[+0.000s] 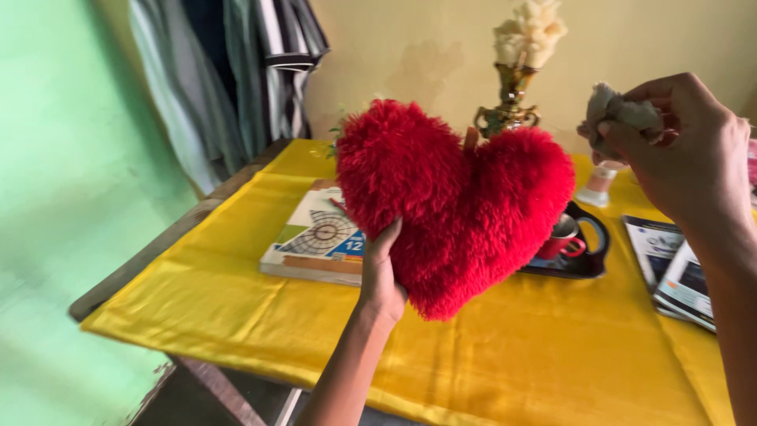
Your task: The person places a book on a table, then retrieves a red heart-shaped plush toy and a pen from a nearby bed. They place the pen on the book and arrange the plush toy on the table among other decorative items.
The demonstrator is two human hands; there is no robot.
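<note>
no real packages, signs or screens here. closest thing is the printed cover of a thick book [319, 241] lying flat mid-table, white and green with a grey round diagram and a blue patch. at the right edge, a few glossy booklets [674, 272] with dark blue and white covers.

Just 1 view, from a cam on the person's head. It looks down and fwd at a table w/ a yellow cloth [236, 300], close up. A wall fills the top of the frame. Both arms come in from the bottom and right edge.
</note>
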